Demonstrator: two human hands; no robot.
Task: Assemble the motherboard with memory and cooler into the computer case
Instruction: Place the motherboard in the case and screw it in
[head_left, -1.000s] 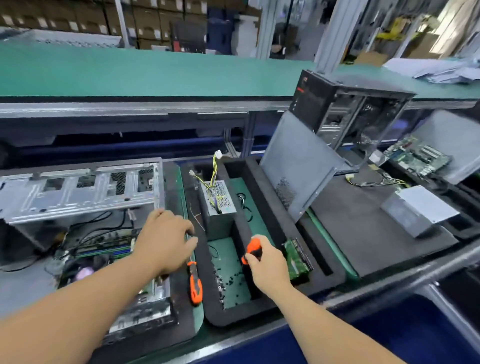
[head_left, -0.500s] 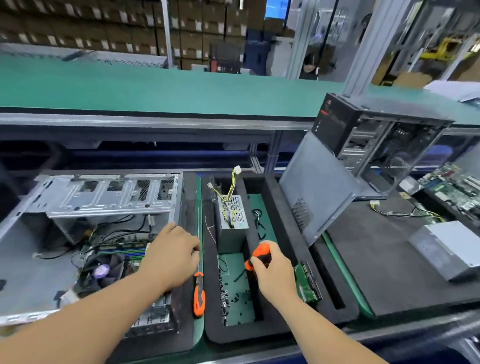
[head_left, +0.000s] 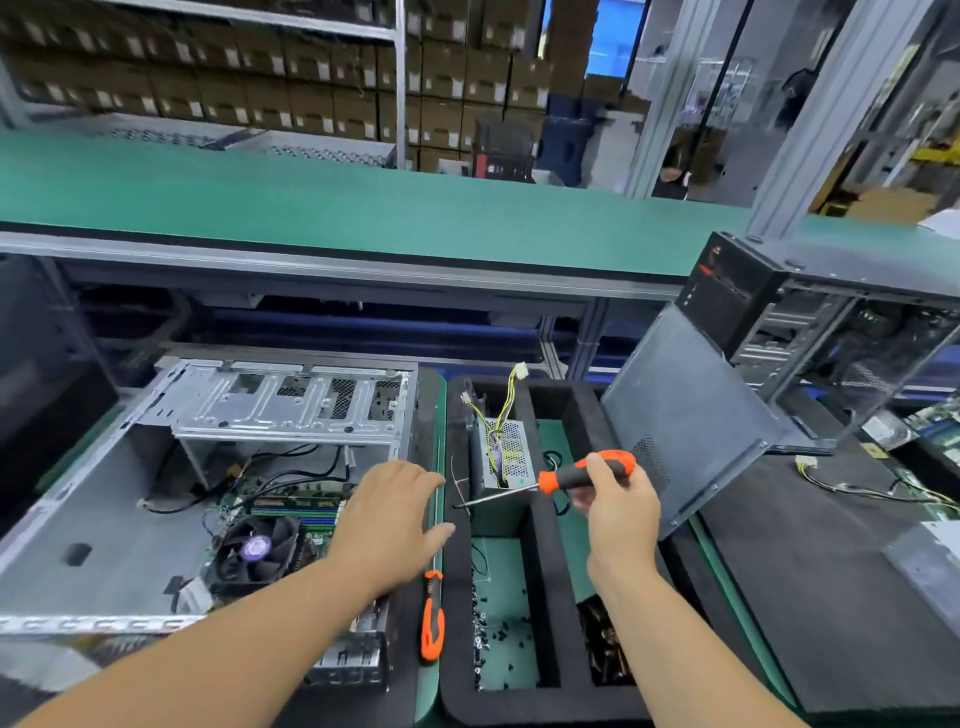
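Holding screwdriver (head_left: 582, 475) in right hand (head_left: 615, 512), fingers curled round the orange-black handle, shaft pointing left over the foam tray (head_left: 457, 696). Lifted clear of the tray now; half a second ago was gripped low against the divider. Left hand (head_left: 387, 522) spread, fingers relaxed, holding nothing, hovering at the right edge of the case (head_left: 93, 519); earlier was curled down there near the second screwdriver (head_left: 432, 616), which lies untouched between case and tray.

Motherboard (head_left: 306, 512) already sitting inside the case, near its right wall, with memory sticks just behind the cooler fan (head_left: 257, 548). Loose cables trailing over the board toward the drive cage (head_left: 280, 400) at the back of the case.

Black screws (head_left: 493, 631) scattered in the tray's left compartment, darker fasteners in the compartment to the right. PSU (head_left: 506, 452) standing at the far end of the tray, wires up.

Reading: tool picked, no screw on tip visible. Probably fastening stage — board placed, not yet shown screwed down. Next likely: grab a screw from the tray with the free hand, then drive it at a board standoff. Risk: cables over the board could snag the shaft or hide a mounting hole. Cannot tell whether any screws are already in.
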